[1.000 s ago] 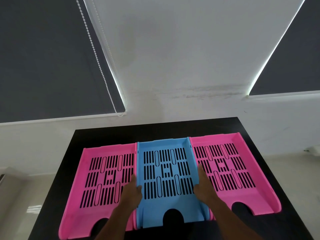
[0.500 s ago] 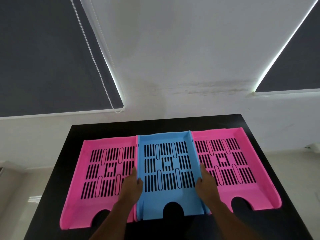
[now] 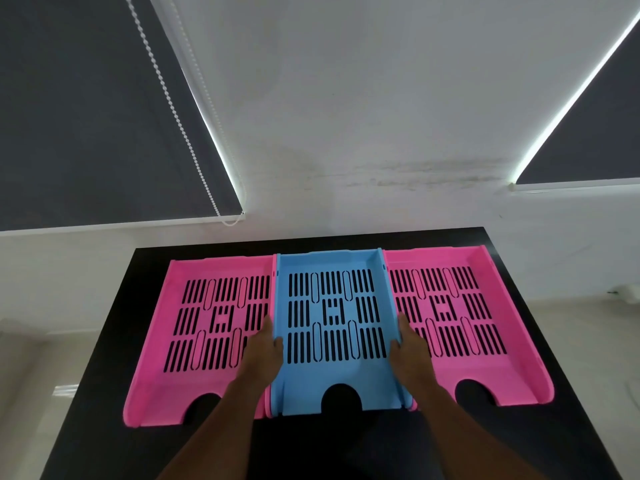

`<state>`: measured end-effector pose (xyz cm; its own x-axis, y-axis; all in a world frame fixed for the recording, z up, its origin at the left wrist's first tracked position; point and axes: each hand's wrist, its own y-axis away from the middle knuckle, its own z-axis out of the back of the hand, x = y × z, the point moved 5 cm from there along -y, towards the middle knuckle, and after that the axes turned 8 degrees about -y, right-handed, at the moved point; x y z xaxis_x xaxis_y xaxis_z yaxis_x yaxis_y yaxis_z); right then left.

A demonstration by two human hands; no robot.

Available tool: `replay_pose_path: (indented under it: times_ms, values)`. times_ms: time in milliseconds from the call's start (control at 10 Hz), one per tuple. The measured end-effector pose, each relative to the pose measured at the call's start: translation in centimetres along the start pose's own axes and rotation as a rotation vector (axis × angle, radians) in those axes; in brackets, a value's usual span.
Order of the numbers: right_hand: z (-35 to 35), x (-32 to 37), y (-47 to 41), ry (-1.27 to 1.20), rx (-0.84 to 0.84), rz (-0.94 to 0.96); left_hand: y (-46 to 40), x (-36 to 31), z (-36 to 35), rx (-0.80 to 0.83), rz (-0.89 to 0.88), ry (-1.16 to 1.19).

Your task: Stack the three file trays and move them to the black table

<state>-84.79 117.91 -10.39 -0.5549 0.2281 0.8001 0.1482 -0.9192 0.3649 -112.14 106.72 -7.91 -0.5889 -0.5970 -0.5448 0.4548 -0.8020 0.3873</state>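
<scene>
Gripping the blue tray by both side walls, left hand at nine o'clock, right hand at three, each closed around an edge. It sits mid-table, pink trays touching at nine and three. Risk, as it looks: the walls are packed tight, so a lift could snag a neighbour and drag it, or the thin plastic could flex and slip from the fingers.

Left hand: bare, no glove, ring or watch. Right hand: likewise bare. Both forearms uncovered, no sleeve showing.
</scene>
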Motion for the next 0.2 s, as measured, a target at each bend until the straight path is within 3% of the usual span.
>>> replay_pose_path:
  times_ms: [200]
  values:
    - [1.2,2.0,2.4,-0.035,-0.005,0.026,2.0,0.3,0.0,-0.071,-0.042,0.003]
